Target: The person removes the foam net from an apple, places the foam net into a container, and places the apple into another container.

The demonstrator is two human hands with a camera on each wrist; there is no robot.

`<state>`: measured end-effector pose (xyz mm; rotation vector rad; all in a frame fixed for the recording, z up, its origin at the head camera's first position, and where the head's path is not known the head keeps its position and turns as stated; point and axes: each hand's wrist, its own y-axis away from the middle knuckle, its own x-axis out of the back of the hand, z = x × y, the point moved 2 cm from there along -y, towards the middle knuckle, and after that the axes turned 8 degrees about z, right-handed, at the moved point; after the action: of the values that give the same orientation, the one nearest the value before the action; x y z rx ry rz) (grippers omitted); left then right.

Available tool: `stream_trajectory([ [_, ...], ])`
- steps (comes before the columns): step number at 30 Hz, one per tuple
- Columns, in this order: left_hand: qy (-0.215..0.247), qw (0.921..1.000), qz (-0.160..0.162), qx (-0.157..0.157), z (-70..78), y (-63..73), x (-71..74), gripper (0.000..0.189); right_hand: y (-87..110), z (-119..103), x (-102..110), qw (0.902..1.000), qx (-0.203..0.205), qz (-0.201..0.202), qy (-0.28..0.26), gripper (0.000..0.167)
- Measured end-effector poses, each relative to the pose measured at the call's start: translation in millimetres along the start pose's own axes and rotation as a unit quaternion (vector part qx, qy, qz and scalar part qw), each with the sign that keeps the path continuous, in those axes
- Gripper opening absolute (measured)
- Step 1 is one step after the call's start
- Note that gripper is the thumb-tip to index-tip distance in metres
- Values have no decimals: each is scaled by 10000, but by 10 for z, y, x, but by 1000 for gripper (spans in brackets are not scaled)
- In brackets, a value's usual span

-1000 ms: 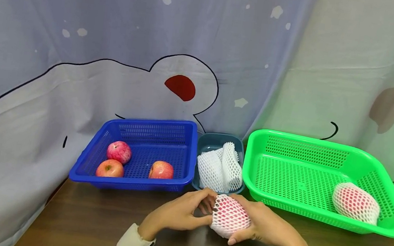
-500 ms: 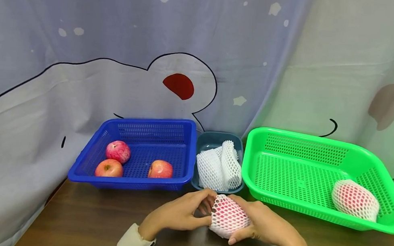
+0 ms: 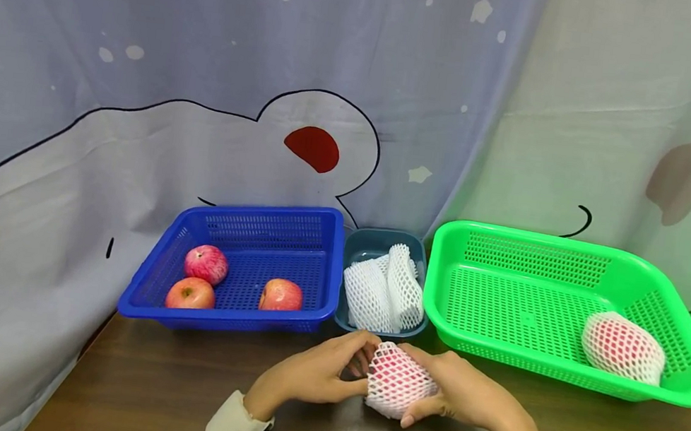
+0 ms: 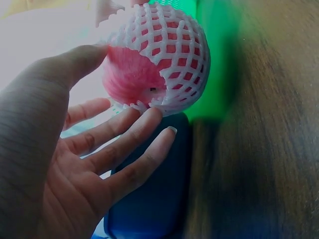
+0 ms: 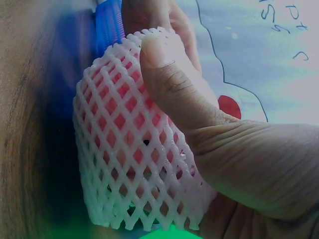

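Note:
Between both hands, an apple sits in a white foam net (image 3: 399,385). My right hand (image 3: 460,392) grips the netted apple from the right; its thumb (image 5: 169,79) lies along the mesh in the right wrist view. My left hand (image 3: 321,373) holds the left end, thumb and fingertips at the net's rim. In the left wrist view, bare pink apple skin (image 4: 129,74) shows through the net's open end, with the dark calyx visible. The right wrist view shows the net's other end hanging loose past the apple.
A blue basket (image 3: 289,320) at left holds three bare apples, one being a striped red apple (image 3: 207,264). Beside it, a small dark teal bin (image 3: 375,237) contains folded white foam nets (image 3: 375,293). The green basket (image 3: 521,306) at right holds another netted apple (image 3: 623,347). A printed curtain hangs behind.
The netted apple has shifted very slightly left between the hands. Both hands keep nearly the same hold, and the baskets sit slightly higher in view.

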<state>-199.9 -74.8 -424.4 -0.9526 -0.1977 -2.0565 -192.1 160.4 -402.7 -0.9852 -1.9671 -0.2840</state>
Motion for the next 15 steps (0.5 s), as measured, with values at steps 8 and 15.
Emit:
stream_trajectory([
  [8, 71, 9999, -78, 74, -29, 2, -13, 50, -8, 5, 8, 9999, -40, -35, 109, 88],
  [15, 56, 9999, -133, 87, -47, 12, -27, 53, -5, 2, 15, 9999, -64, -73, 56, 83],
])
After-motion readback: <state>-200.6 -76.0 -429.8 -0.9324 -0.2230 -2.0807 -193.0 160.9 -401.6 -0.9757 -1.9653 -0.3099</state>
